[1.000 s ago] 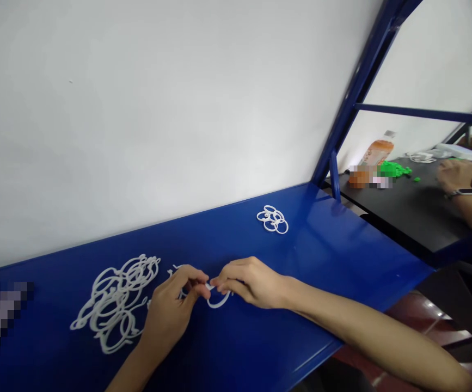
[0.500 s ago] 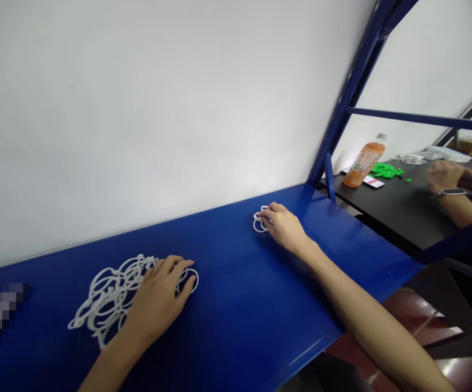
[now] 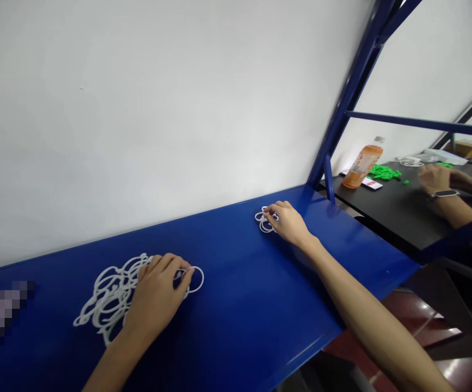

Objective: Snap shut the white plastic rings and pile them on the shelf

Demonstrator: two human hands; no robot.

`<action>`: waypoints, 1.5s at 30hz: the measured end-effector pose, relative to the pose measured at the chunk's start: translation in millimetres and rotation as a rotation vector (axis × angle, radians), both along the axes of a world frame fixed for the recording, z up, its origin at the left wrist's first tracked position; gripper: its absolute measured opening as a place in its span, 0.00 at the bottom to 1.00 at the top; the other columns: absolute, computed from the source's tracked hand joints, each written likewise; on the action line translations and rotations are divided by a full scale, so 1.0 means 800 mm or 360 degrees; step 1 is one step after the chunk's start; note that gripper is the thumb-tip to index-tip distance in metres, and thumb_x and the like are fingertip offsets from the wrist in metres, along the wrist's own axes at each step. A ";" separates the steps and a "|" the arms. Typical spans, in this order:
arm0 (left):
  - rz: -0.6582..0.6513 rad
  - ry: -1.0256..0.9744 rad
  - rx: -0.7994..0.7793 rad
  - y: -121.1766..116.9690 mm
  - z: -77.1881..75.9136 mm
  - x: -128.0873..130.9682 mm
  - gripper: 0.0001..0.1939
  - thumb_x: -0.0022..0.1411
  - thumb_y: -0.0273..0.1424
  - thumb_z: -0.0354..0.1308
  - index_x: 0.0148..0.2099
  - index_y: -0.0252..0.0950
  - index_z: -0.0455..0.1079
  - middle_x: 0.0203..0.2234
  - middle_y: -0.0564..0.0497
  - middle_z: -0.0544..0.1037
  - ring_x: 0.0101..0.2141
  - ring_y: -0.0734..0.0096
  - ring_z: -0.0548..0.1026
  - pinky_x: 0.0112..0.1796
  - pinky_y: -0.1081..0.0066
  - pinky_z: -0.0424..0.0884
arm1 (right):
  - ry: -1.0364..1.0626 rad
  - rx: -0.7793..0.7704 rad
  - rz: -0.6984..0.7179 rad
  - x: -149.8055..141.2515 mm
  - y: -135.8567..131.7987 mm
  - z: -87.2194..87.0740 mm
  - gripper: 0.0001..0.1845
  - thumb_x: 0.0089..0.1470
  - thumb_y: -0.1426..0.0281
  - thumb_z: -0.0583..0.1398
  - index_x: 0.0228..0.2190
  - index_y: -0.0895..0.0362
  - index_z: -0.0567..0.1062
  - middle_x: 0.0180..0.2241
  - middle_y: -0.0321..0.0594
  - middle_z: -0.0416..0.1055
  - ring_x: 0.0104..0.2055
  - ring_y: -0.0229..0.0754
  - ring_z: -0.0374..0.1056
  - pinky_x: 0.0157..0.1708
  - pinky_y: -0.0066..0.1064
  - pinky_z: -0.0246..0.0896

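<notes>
On the left of the blue shelf [image 3: 227, 310] lies a tangled heap of thin white plastic rings [image 3: 111, 288] with small lobes. My left hand [image 3: 158, 288] rests over the right side of this heap, covering part of it. Its thumb and index finger close on a white ring [image 3: 202, 280] at the heap's edge. Farther right, near the wall, sits a small overlapping cluster of the same white rings [image 3: 265, 224]. At the right side of that cluster is my right hand [image 3: 287, 220], thumb and index finger slightly apart, with white loops showing between them.
A blue metal frame post [image 3: 344, 103] rises at the shelf's right end. Beyond it, a black table [image 3: 399, 212] carries an orange drink bottle [image 3: 364, 166], a phone [image 3: 372, 183] and green pieces [image 3: 385, 172]. Another person's hands [image 3: 435, 177] are there. A white wall [image 3: 158, 125] backs the shelf.
My left thumb and fingers have come together on a ring, which now sticks out farther right. My right hand has drawn back slightly right, its fingers loosened, showing more of the cluster.
</notes>
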State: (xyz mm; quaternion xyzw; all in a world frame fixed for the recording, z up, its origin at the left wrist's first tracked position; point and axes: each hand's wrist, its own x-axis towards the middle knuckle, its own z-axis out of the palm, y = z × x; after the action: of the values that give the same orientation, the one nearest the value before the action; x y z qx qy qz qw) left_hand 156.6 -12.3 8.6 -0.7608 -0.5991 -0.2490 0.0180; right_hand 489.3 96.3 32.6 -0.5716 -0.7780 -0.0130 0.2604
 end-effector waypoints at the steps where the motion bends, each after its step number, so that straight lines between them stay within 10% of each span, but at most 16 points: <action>1: 0.0017 -0.0039 0.0023 0.000 0.003 0.001 0.11 0.65 0.40 0.53 0.32 0.41 0.68 0.33 0.50 0.77 0.39 0.59 0.71 0.47 0.58 0.62 | 0.0016 0.0058 0.0012 -0.003 -0.002 0.001 0.09 0.64 0.67 0.58 0.39 0.56 0.78 0.37 0.43 0.75 0.43 0.47 0.66 0.42 0.36 0.65; 14: 0.0051 -0.0461 -0.0132 -0.002 0.006 0.027 0.15 0.64 0.44 0.53 0.30 0.41 0.67 0.25 0.54 0.74 0.30 0.66 0.72 0.36 0.66 0.67 | -0.0287 0.0310 0.1289 -0.108 -0.086 -0.011 0.19 0.68 0.62 0.53 0.55 0.55 0.70 0.55 0.49 0.67 0.43 0.42 0.70 0.39 0.35 0.69; 19: 0.0006 -0.0468 -0.0224 -0.001 0.002 0.032 0.17 0.67 0.46 0.50 0.36 0.41 0.72 0.28 0.53 0.77 0.31 0.65 0.74 0.37 0.65 0.68 | -0.0448 0.0458 0.1331 -0.110 -0.078 -0.020 0.16 0.71 0.67 0.50 0.39 0.58 0.75 0.46 0.43 0.75 0.38 0.38 0.69 0.35 0.31 0.64; 28: -0.0123 -0.0040 0.0094 -0.003 -0.012 0.024 0.12 0.68 0.38 0.53 0.48 0.41 0.72 0.37 0.50 0.77 0.41 0.59 0.74 0.46 0.58 0.66 | -0.0269 0.0389 0.1105 -0.093 -0.058 -0.019 0.15 0.71 0.67 0.50 0.46 0.60 0.75 0.33 0.41 0.76 0.32 0.39 0.70 0.34 0.31 0.64; 38: -0.0509 -0.0160 0.0242 -0.010 -0.008 0.036 0.09 0.71 0.36 0.53 0.47 0.42 0.72 0.39 0.53 0.80 0.40 0.66 0.74 0.47 0.63 0.66 | -0.0084 0.0110 0.1283 -0.101 -0.073 -0.018 0.16 0.70 0.66 0.50 0.42 0.60 0.75 0.36 0.41 0.77 0.36 0.39 0.71 0.39 0.31 0.67; 45: -0.0228 -0.0307 0.0263 -0.010 -0.002 0.034 0.10 0.69 0.40 0.53 0.40 0.40 0.70 0.31 0.53 0.77 0.35 0.67 0.74 0.41 0.66 0.67 | 0.0118 0.0037 0.1251 -0.103 -0.082 -0.008 0.24 0.66 0.55 0.55 0.53 0.60 0.72 0.52 0.48 0.72 0.52 0.44 0.70 0.47 0.36 0.71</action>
State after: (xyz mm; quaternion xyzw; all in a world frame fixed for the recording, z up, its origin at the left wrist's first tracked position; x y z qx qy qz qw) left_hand 184.2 -20.1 7.3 -0.7701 -0.5197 -0.3700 0.0052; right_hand 406.7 30.4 26.1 -0.2272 -0.9274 0.0996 0.2800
